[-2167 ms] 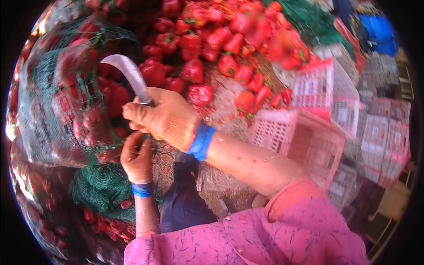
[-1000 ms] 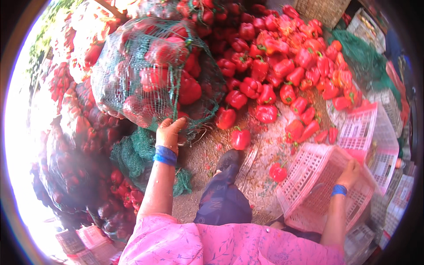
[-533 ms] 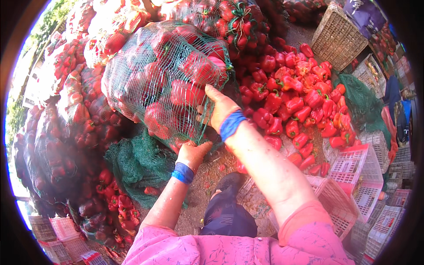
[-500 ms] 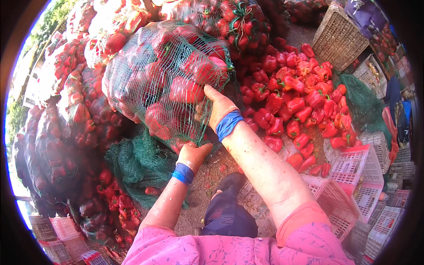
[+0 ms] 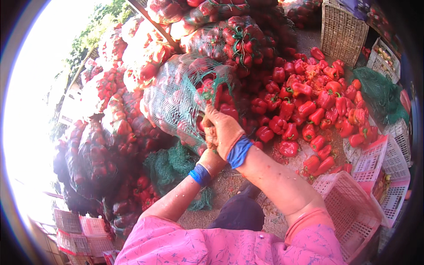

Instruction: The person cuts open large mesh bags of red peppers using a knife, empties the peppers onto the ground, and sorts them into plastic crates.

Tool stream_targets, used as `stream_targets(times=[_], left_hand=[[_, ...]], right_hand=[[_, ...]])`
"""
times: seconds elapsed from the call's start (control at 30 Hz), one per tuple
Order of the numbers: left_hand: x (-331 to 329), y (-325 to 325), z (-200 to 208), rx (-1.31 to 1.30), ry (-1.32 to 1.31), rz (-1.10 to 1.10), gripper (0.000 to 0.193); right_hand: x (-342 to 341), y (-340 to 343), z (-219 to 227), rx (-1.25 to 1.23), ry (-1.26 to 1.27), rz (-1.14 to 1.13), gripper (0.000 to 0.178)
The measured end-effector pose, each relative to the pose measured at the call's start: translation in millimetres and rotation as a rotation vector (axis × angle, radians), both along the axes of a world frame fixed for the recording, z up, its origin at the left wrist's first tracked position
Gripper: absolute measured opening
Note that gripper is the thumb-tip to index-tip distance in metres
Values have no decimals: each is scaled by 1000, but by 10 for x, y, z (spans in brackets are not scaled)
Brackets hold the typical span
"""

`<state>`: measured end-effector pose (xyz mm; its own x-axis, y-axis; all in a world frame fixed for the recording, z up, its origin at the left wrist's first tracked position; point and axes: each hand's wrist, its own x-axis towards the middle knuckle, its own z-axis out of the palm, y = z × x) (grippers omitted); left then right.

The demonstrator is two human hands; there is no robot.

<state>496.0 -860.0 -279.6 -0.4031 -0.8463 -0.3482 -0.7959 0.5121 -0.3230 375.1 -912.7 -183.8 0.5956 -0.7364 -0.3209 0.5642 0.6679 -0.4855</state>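
Observation:
A green mesh bag (image 5: 170, 95) stuffed with red bell peppers leans against the pile of full bags in front of me. Its mouth faces right, and peppers (image 5: 227, 108) show through the opening. My right hand (image 5: 223, 130) is closed on the gathered edge of the netting at the mouth. Just below it, almost touching, my left hand (image 5: 212, 161) grips the lower edge of the same mesh bag; its fingers are partly hidden. A blue band wraps each wrist.
Loose red bell peppers (image 5: 309, 108) are heaped on the ground to the right. Full mesh bags (image 5: 97, 150) are stacked at left and back. Green netting (image 5: 170, 165) lies below the bag. Pink plastic crates (image 5: 346, 212) stand at lower right, a wicker-like basket (image 5: 342, 33) at far right.
The right hand has moved down from the bag's side to beside the left hand. The bag's mouth has turned into view, showing peppers inside. The view has shifted left.

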Motion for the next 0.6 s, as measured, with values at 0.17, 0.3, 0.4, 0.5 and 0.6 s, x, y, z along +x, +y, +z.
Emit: stream_targets(times=[0.17,0.3,0.4,0.5,0.6], left_hand=[[-949,287,517,146,560,30,18],[-1403,461,66,588,682,46,31],[-1653,412,-553,776,653,-48,58],[-1580,183,-625,926,608,80,57],[-1329,163,-542,930,595,310,52]], right_hand=[[-1182,498,155,-212,179,-95,50],[-1803,1147,-369,-146,246,-189,53],[-2062,1465,-709,33,346,-376,53],[-1845,1282,-860,70,487,-400,53],[-1585,1033,-838,-76,596,-287,53]])
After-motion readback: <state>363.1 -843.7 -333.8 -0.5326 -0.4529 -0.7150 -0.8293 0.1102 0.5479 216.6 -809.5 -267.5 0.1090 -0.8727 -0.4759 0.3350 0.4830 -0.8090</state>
